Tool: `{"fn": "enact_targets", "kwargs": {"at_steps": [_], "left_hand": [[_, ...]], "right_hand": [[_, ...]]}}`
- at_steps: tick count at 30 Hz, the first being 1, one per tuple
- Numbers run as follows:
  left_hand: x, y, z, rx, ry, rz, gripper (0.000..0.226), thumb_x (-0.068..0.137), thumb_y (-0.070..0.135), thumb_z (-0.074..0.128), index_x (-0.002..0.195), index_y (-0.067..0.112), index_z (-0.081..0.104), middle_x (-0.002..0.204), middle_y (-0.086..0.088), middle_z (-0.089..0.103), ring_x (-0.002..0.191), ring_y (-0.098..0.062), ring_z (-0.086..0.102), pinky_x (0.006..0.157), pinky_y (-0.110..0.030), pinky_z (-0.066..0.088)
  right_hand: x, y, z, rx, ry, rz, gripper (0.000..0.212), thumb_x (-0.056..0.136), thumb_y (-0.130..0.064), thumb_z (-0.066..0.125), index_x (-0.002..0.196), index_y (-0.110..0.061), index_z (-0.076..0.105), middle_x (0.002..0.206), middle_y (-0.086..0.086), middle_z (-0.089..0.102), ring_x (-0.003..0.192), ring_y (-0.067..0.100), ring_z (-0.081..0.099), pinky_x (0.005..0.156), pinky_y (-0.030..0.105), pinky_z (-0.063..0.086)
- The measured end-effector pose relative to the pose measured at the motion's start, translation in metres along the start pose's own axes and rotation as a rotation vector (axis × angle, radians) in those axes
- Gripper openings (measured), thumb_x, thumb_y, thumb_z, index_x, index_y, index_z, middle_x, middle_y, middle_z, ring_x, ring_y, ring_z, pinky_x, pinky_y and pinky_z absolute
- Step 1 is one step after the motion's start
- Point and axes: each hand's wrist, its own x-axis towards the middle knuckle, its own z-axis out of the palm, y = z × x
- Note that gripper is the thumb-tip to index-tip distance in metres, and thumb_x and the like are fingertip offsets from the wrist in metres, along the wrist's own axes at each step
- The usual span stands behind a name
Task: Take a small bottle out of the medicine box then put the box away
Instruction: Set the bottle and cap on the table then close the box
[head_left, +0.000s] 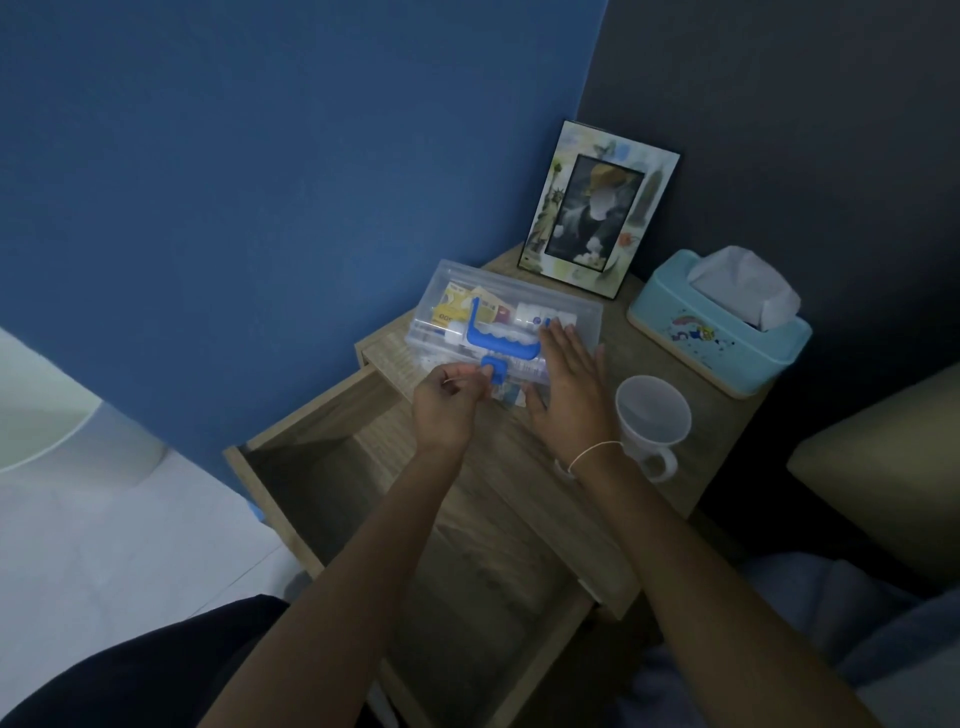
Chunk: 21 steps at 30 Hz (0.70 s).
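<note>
A clear plastic medicine box (457, 291) with a blue handle (501, 340) and a blue front latch (496, 370) lies on the wooden bedside table (613, 353). Its lid is down. Through the plastic I see yellow packets and a small white bottle (537, 315). My left hand (447, 405) pinches the blue latch at the box's front edge. My right hand (569, 389) rests flat on the lid's right end, fingers spread.
The table's drawer (322, 467) stands pulled out below the box, with nothing visible in it. A white mug (652, 421) sits just right of my right hand. A turquoise tissue box (722, 325) and a picture frame (597, 208) stand behind.
</note>
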Motion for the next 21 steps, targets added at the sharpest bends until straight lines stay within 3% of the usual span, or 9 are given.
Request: {"fn": "enact_targets", "kwargs": {"at_steps": [6,10,15,21], "left_hand": [[0.001,-0.007,-0.003,0.070,-0.050,0.028,0.015,0.084,0.010,0.067,0.098,0.010,0.061,0.091,-0.011,0.067,0.091,-0.027,0.066,0.084,-0.037,0.056],[0.001,-0.010,-0.003,0.139,-0.028,0.123,0.014,0.084,0.009,0.068,0.084,0.017,0.056,0.082,-0.008,0.064,0.083,-0.022,0.063,0.079,-0.035,0.054],[0.001,-0.012,-0.005,0.238,-0.099,0.261,0.007,0.086,0.005,0.065,0.092,0.009,0.065,0.088,-0.004,0.068,0.085,-0.017,0.064,0.084,-0.032,0.054],[0.004,-0.013,-0.007,0.278,-0.124,0.322,0.009,0.085,0.007,0.067,0.093,0.007,0.064,0.088,-0.004,0.068,0.083,-0.015,0.064,0.079,-0.029,0.053]], "right_hand": [[0.000,0.000,0.001,-0.016,0.009,-0.003,0.066,0.093,-0.020,0.054,0.150,-0.012,0.023,0.160,0.006,0.022,0.149,0.020,0.013,0.117,0.036,-0.008],[0.000,0.000,0.001,-0.019,-0.005,0.002,0.066,0.093,-0.023,0.053,0.151,-0.013,0.022,0.160,0.005,0.021,0.149,0.020,0.011,0.118,0.037,-0.008],[0.000,0.000,0.000,-0.021,-0.010,0.005,0.066,0.093,-0.022,0.053,0.151,-0.013,0.022,0.160,0.005,0.020,0.149,0.020,0.011,0.117,0.037,-0.009],[0.000,-0.002,0.002,-0.010,-0.010,0.024,0.068,0.093,-0.032,0.053,0.151,-0.013,0.023,0.161,0.005,0.021,0.149,0.020,0.012,0.119,0.042,-0.005]]}}
